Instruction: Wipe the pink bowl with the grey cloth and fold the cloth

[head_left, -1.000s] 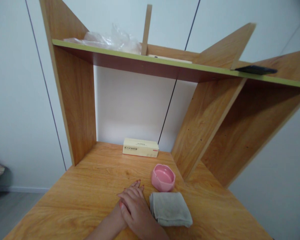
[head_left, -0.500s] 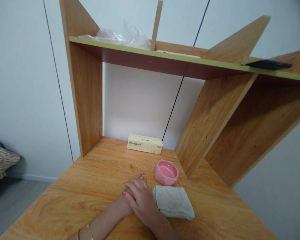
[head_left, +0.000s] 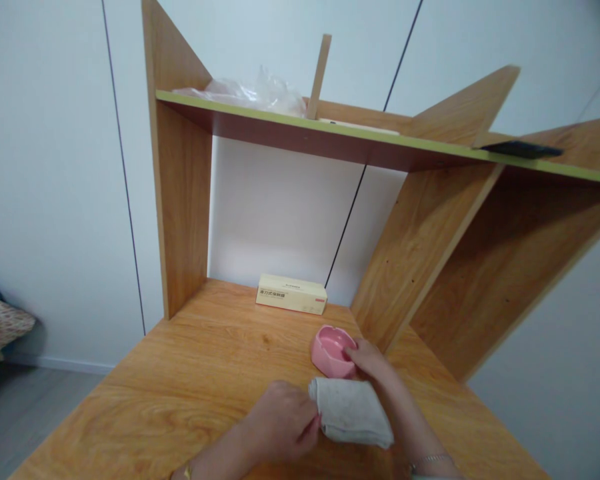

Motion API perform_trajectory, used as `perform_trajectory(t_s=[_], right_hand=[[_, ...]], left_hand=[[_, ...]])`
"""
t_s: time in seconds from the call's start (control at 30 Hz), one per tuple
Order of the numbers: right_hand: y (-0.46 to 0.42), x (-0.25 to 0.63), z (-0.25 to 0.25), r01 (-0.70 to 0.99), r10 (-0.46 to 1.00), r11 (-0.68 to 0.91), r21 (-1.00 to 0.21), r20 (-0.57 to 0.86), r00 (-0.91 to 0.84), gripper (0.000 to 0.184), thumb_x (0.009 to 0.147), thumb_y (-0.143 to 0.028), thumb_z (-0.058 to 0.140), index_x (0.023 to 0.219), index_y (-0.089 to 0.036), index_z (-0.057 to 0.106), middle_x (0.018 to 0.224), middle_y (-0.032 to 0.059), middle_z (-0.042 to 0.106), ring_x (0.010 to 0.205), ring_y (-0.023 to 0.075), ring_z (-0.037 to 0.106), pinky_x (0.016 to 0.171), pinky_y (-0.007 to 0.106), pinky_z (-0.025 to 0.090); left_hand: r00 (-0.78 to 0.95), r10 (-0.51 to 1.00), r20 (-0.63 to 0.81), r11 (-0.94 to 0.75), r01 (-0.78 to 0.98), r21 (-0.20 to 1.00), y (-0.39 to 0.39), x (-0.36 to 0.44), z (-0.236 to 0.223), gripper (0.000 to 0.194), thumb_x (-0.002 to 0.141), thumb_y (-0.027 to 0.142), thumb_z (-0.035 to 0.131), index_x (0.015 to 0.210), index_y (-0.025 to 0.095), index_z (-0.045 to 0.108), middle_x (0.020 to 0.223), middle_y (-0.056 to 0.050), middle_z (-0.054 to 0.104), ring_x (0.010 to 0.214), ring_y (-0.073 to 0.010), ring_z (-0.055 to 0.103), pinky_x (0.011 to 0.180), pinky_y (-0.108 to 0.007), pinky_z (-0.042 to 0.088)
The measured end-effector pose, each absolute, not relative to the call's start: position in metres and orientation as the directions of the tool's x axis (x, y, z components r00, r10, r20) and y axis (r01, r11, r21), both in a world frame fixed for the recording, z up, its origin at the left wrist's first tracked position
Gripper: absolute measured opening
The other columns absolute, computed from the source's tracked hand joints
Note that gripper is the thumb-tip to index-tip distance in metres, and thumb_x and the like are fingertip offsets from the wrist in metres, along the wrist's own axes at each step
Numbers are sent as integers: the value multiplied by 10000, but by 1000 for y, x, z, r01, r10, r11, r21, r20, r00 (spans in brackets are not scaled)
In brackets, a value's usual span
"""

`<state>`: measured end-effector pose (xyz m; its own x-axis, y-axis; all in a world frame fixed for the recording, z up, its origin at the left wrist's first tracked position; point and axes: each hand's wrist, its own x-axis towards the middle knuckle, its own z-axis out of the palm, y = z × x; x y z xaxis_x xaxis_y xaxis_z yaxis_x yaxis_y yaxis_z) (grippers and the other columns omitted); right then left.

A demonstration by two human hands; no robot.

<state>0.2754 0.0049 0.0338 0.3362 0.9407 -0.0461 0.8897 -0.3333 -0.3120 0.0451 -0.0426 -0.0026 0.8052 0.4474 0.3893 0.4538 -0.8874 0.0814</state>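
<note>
A folded grey cloth (head_left: pixel 353 418) lies on the wooden desk (head_left: pixel 200 380) near its front edge. My left hand (head_left: pixel 283 424) pinches the cloth's left edge with curled fingers. Just behind the cloth stands a small pink ashtray (head_left: pixel 331 351). My right hand (head_left: pixel 369 360) reaches over the cloth and its fingers close on the ashtray's right rim.
A cream box (head_left: pixel 292 294) lies at the back of the desk against the wall. Slanted wooden panels (head_left: pixel 415 247) rise to the right. The shelf above (head_left: pixel 330 130) carries a clear plastic bag (head_left: pixel 250 93) and a dark flat object (head_left: pixel 523 149).
My hands were stacked together on the desk left of the cloth. They have parted: the left went to the cloth's edge, the right to the pink ashtray.
</note>
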Motion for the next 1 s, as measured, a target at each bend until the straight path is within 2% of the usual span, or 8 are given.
perform_trajectory(t_s=[0.07, 0.13, 0.4, 0.53, 0.63, 0.77, 0.93, 1.0], right_hand=[[10, 272, 31, 893, 949, -313, -323, -57, 311, 214, 708, -115, 455, 796, -127, 650, 824, 100, 676, 771, 182, 622, 593, 214, 400], [16, 260, 31, 897, 954, -296, -328, -48, 297, 247, 692, -80, 429, 789, -127, 651, 820, 101, 678, 777, 178, 619, 583, 205, 389], [49, 153, 35, 916, 989, -143, -375, -27, 144, 251, 723, -123, 431, 820, -136, 661, 823, 96, 685, 750, 177, 628, 558, 195, 388], [63, 109, 37, 925, 997, -82, -372, -17, 81, 250, 722, -135, 462, 865, -157, 666, 887, 98, 682, 833, 203, 623, 611, 213, 412], [67, 92, 37, 930, 998, -70, -361, -25, 66, 279, 734, -130, 443, 909, -159, 660, 880, 103, 683, 816, 212, 632, 615, 231, 427], [64, 86, 38, 940, 998, -61, -334, -30, 54, 294, 786, -179, 404, 965, -142, 634, 874, 116, 682, 789, 220, 639, 607, 254, 436], [47, 102, 59, 958, 1000, -2, -287, 20, 8, 388, 868, -319, 328, 1152, -109, 488, 958, 136, 655, 874, 215, 612, 678, 270, 418], [32, 117, 72, 966, 999, 34, -255, 43, -24, 391, 861, -358, 356, 1162, -133, 466, 998, 125, 640, 929, 217, 586, 713, 275, 400]], left_hand=[[860, 382, 339, -921, 383, 65, -48, 46, -4, 131, 757, 230, 467, 654, 187, 536, 626, 14, 622, 517, -138, 548, 472, -236, 355], [891, 345, 294, -937, 344, 56, -52, 47, -5, 164, 762, 252, 464, 631, 188, 539, 610, 18, 626, 508, -136, 555, 456, -233, 345], [943, 288, 170, -957, 274, 99, -55, 46, -12, 183, 761, 248, 487, 604, 194, 564, 577, 21, 633, 464, -131, 547, 443, -218, 365], [942, 315, 120, -949, 311, 53, -53, 43, -4, 184, 752, 284, 510, 616, 183, 583, 614, -5, 656, 477, -152, 566, 435, -230, 374], [938, 329, 108, -944, 328, 30, -51, 42, 2, 159, 739, 308, 537, 671, 182, 606, 675, -12, 673, 532, -175, 596, 463, -243, 402], [931, 320, 175, -947, 313, 64, -49, 41, 3, 139, 745, 311, 543, 748, 194, 617, 747, -4, 684, 593, -174, 614, 512, -241, 428], [928, 347, 138, -938, 340, 70, -51, 40, 1, 169, 732, 289, 519, 645, 173, 605, 638, -25, 666, 515, -175, 596, 469, -245, 419], [922, 361, 142, -932, 352, 82, -52, 42, -2, 194, 744, 283, 494, 628, 175, 606, 605, -22, 656, 489, -170, 588, 451, -241, 410]])
